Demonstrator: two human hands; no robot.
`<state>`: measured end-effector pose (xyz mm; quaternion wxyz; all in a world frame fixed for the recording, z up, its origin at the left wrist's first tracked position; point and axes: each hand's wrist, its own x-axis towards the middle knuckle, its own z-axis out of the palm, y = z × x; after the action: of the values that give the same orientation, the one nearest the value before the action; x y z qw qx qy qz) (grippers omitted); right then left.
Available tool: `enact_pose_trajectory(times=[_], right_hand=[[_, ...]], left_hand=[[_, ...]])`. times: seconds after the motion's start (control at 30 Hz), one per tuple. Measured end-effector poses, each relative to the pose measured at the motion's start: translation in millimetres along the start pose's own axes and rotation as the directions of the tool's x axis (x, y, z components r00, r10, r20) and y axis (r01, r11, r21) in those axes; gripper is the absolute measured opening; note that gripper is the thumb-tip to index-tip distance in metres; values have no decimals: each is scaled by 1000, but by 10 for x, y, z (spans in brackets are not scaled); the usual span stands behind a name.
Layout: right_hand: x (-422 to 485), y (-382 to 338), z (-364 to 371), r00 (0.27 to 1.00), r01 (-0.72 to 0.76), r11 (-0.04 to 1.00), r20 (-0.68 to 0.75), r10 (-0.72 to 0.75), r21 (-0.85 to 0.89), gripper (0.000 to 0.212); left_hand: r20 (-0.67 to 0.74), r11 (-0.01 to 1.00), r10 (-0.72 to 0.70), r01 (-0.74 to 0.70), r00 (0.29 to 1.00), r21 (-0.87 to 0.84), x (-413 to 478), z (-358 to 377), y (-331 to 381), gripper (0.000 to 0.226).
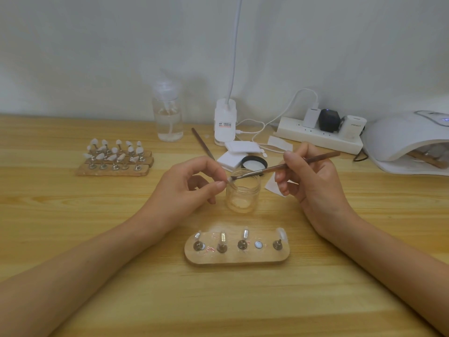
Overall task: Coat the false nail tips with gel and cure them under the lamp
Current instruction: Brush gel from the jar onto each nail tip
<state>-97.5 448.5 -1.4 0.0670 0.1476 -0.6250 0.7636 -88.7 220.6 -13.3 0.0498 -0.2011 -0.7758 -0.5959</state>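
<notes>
Left hand (pixel 192 188) pinches a small nail tip (pixel 228 180) between thumb and forefinger, tip barely visible. Right hand (pixel 313 176) grips a brush (pixel 291 164), its bristles touching the nail tip above an open jar (pixel 243 193) between both hands. Wooden stand (pixel 237 257) lies just nearer than the hands. Rack (pixel 109 171) of more tips sits beyond the left hand. Lamp (pixel 398 135) well right of right hand.

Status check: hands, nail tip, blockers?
Left grip pinches nail tip at open jar rim. Right grip holds brush, bristles on tip. Lamp at right has a wooden stand inside.
</notes>
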Motion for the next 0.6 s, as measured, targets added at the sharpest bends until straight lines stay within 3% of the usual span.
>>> enact_pose_trajectory(times=[0.13, 0.6], right_hand=[[6, 13, -23, 998, 3, 1000, -55, -5, -25, 21], [-8, -6, 2, 999, 52, 999, 5, -52, -6, 18]], left_hand=[[0, 1000, -7, 7, 1000, -11, -13, -4, 8, 12], [-9, 998, -58, 58, 998, -26, -11, 15, 27, 11]])
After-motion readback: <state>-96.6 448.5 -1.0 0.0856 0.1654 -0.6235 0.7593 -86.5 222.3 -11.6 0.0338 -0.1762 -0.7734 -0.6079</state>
